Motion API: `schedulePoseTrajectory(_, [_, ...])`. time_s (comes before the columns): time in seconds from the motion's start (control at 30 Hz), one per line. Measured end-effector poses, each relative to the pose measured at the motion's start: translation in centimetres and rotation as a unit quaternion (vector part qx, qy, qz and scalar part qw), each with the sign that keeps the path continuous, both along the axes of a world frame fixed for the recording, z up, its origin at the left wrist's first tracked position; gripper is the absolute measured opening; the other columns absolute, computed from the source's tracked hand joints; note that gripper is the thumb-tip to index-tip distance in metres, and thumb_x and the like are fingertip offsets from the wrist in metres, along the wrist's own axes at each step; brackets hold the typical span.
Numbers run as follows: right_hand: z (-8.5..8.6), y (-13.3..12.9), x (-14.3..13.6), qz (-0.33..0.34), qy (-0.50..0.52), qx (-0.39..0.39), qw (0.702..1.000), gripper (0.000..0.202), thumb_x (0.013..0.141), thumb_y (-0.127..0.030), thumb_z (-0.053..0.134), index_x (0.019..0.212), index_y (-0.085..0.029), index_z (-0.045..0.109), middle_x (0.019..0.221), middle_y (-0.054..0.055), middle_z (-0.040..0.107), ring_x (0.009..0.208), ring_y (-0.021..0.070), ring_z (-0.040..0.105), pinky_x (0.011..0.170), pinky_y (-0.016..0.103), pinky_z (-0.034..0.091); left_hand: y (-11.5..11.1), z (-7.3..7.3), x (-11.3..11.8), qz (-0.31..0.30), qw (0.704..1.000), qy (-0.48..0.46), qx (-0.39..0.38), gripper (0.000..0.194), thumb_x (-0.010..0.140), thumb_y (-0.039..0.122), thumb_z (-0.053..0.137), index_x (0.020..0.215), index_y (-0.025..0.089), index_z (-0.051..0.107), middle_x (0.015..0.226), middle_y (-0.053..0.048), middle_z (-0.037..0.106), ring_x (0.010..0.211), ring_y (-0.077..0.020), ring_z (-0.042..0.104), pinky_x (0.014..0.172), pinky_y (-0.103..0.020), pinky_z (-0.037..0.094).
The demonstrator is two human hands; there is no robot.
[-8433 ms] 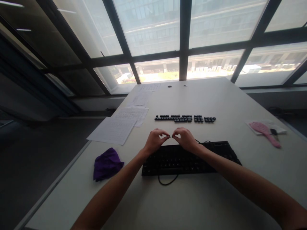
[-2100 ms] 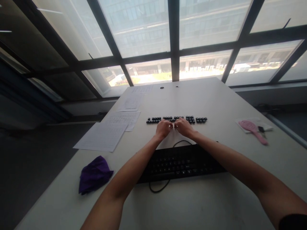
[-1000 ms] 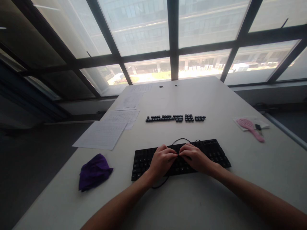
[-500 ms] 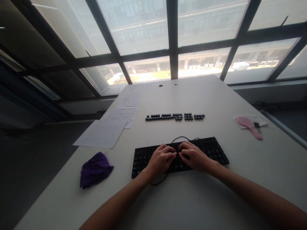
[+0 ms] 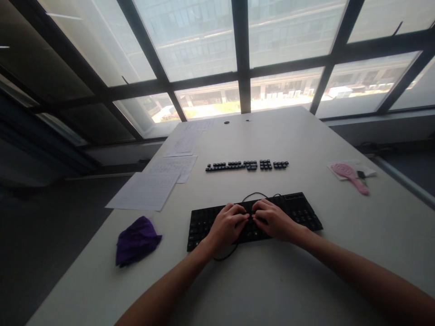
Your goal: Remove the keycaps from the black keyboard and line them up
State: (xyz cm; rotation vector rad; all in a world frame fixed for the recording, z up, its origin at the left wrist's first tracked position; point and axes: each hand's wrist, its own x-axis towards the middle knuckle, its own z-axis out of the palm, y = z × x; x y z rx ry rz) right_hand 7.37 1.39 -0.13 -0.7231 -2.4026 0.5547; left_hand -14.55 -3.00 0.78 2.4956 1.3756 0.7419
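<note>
A black keyboard (image 5: pixel 199 228) lies at a slight slant on the white table (image 5: pixel 265 290). Both hands rest over its middle, fingertips almost meeting. My left hand (image 5: pixel 228 224) is closed, thumb and fingers drawn together at the keys. My right hand (image 5: pixel 274 219) curls in from the other side, its fingers likewise pinched. Whatever is between the fingertips is hidden or too small to name. Beyond the keyboard, loose black keycaps (image 5: pixel 250 165) are laid out in rows and small groups. A black cable (image 5: pixel 254 194) loops out behind the keyboard.
A crumpled purple cloth (image 5: pixel 137 242) lies left of the keyboard. Sheets of paper (image 5: pixel 144 191) spread along the table's left edge. On the right, a pink hairbrush (image 5: pixel 345 171) sits on a thin white packet, a small dark item beside it. Large windows (image 5: pixel 207 38) stand beyond the table.
The view has shifted slightly. Both hands stay at the same spot on the keyboard, with hardly any finger movement visible.
</note>
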Motion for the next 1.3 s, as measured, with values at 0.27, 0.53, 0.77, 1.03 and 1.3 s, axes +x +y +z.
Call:
schedulePoseTrajectory(0.27, [0.0, 0.1, -0.1, 0.002, 0.004, -0.001, 1.0, 0.015, 0.09, -0.014, 0.058, 0.08, -0.019, 0.067, 0.099, 0.008, 0.062, 0.098, 0.0218, 0.056, 0.085, 0.035, 0.051, -0.2, 0.1, 0.1, 0.006, 1.0, 0.017, 0.005, 0.02, 0.095, 0.027, 0.056, 0.093, 0.023, 0.076, 0.099, -0.006, 0.066, 0.095, -0.0206, 0.057, 0.087, -0.038, 0.051])
schedulePoseTrajectory(0.53, [0.1, 0.2, 0.0, 0.0, 0.035, -0.032, 0.999, 0.012, 0.09, -0.014, 0.059, 0.082, -0.019, 0.068, 0.098, 0.007, 0.065, 0.096, 0.0204, 0.059, 0.085, 0.033, 0.05, -0.2, 0.3, -0.1, 0.021, 0.999, -0.039, -0.032, 0.019, 0.095, 0.027, 0.056, 0.095, 0.023, 0.075, 0.101, -0.005, 0.068, 0.095, -0.0193, 0.061, 0.089, -0.036, 0.049])
schedulePoseTrajectory(0.77, [1.0, 5.9, 1.0, -0.166, 0.035, -0.017, 0.985, 0.017, 0.091, -0.017, 0.055, 0.098, -0.016, 0.072, 0.098, 0.009, 0.068, 0.095, 0.0213, 0.062, 0.089, 0.033, 0.047, 5.9, 1.6, -1.0, 0.098, 0.994, -0.043, -0.005, 0.018, 0.093, 0.025, 0.059, 0.104, 0.022, 0.074, 0.101, -0.005, 0.071, 0.097, -0.0203, 0.062, 0.092, -0.036, 0.049])
schedulePoseTrajectory(1.03, [1.1, 14.0, -1.5, -0.221, -0.176, 0.063, 0.957, 0.023, 0.093, -0.018, 0.052, 0.104, -0.014, 0.072, 0.107, 0.013, 0.063, 0.105, 0.0254, 0.054, 0.089, 0.031, 0.043, 16.6, 0.4, 1.7, 0.145, 0.987, 0.067, 0.026, 0.022, 0.09, 0.022, 0.063, 0.109, 0.022, 0.073, 0.106, -0.006, 0.068, 0.102, -0.0223, 0.057, 0.094, -0.034, 0.046])
schedulePoseTrajectory(1.3, [0.5, 16.5, -3.1, -0.213, -0.227, 0.092, 0.946, 0.024, 0.094, -0.015, 0.049, 0.096, -0.011, 0.073, 0.108, 0.017, 0.062, 0.105, 0.0275, 0.05, 0.088, 0.033, 0.042, 19.4, -1.1, 3.5, 0.169, 0.976, 0.136, 0.038, 0.016, 0.091, 0.025, 0.062, 0.095, 0.022, 0.077, 0.103, -0.008, 0.064, 0.101, -0.0238, 0.051, 0.087, -0.034, 0.046])
